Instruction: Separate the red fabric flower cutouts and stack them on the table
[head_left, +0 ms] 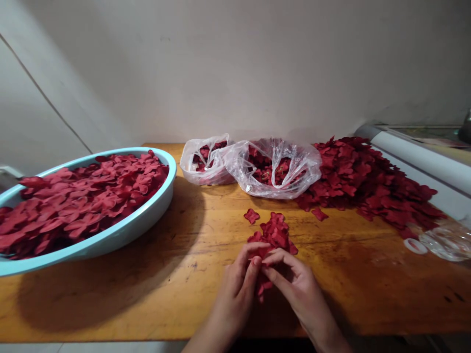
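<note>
My left hand (pixel 241 277) and my right hand (pixel 289 274) meet low in the middle of the head view, fingertips pinched close together. Between them is a red fabric flower piece (pixel 263 252), partly covered by the fingers. More red petals (pixel 264 287) show below the fingertips, and whether these are held or lie on the table is hard to tell. Just beyond the hands lies a small heap of red flower pieces (pixel 275 230). One loose flower piece (pixel 252 215) rests flat a little farther off.
At the left, a light blue basin (pixel 171 179) is filled with red flower pieces. Two clear plastic bags (pixel 239 184) with red flowers stand at the back. A large red pile (pixel 368 176) lies right, near a clear plastic item (pixel 447 242) and a white ring (pixel 415 246) on the wooden table (pixel 206 220).
</note>
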`<act>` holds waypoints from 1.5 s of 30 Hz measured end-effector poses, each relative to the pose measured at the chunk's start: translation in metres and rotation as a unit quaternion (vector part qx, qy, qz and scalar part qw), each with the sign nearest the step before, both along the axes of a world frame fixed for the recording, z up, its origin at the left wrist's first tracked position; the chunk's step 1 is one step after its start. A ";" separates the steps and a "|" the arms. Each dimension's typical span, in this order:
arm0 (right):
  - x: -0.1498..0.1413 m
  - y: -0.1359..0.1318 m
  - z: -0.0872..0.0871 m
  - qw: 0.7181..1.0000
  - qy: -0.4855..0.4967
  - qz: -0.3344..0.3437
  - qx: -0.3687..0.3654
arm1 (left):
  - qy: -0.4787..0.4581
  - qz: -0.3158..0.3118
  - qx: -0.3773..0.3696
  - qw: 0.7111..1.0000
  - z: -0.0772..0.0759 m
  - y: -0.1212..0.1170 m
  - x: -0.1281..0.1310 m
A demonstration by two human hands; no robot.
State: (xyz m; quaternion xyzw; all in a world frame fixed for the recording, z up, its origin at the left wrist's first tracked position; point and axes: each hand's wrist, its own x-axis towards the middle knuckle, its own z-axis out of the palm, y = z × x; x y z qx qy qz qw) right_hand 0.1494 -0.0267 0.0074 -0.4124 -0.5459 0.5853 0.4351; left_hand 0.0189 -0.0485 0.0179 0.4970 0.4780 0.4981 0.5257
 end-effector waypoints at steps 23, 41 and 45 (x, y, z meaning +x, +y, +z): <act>0.004 -0.006 -0.002 0.987 -0.123 -0.076 0.072 | 0.098 0.035 -0.019 0.994 -0.005 0.003 -0.002; 0.017 -0.004 0.009 0.999 -0.025 -0.005 0.029 | 0.045 0.102 -0.075 0.991 -0.003 0.013 0.001; 0.020 0.006 -0.007 0.990 -0.106 -0.063 0.071 | 0.142 0.048 -0.027 0.988 -0.003 0.017 -0.001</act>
